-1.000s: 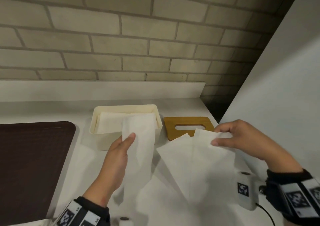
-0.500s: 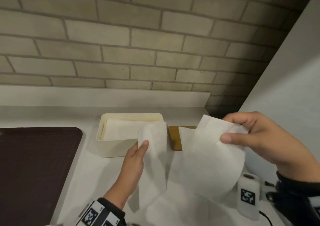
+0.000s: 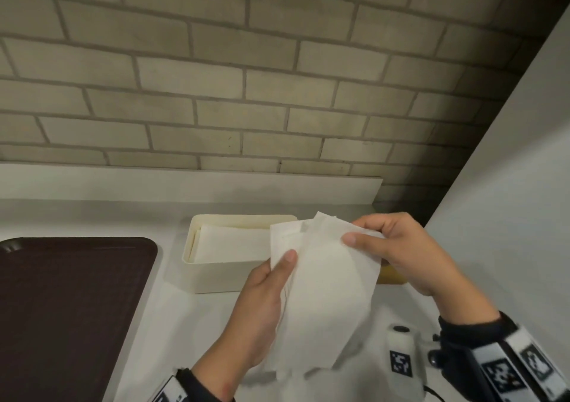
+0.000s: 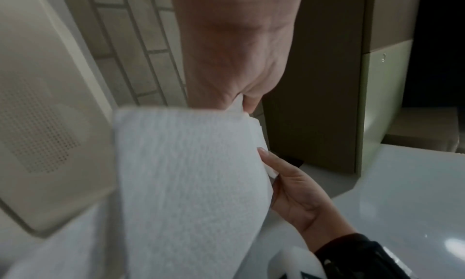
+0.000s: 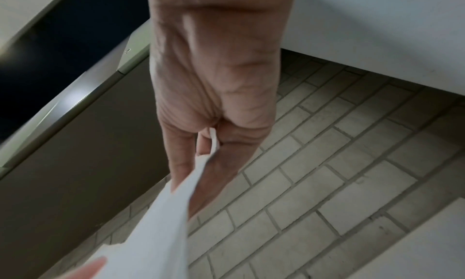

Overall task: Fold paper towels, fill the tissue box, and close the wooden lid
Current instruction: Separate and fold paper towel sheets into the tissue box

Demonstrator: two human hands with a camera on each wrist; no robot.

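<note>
I hold a white paper towel (image 3: 320,290) in the air in front of me, doubled over on itself. My left hand (image 3: 265,296) grips its left edge, thumb on top. My right hand (image 3: 398,247) pinches the upper right corner; the pinch shows in the right wrist view (image 5: 214,142). The towel (image 4: 186,184) fills the left wrist view. Behind it the cream tissue box (image 3: 216,275) stands open on the counter with folded towels (image 3: 234,242) inside. Only a sliver of the wooden lid (image 3: 390,273) shows, under my right hand.
A dark brown tray (image 3: 68,315) lies at the left on the white counter (image 3: 191,333). A small white device with a square marker (image 3: 401,361) stands near the front right. A brick wall (image 3: 246,93) is behind, a white panel (image 3: 509,216) at the right.
My right hand swung its half of the towel leftward over the half in my left hand, so the spread sheet is now doubled. Both hands rose slightly.
</note>
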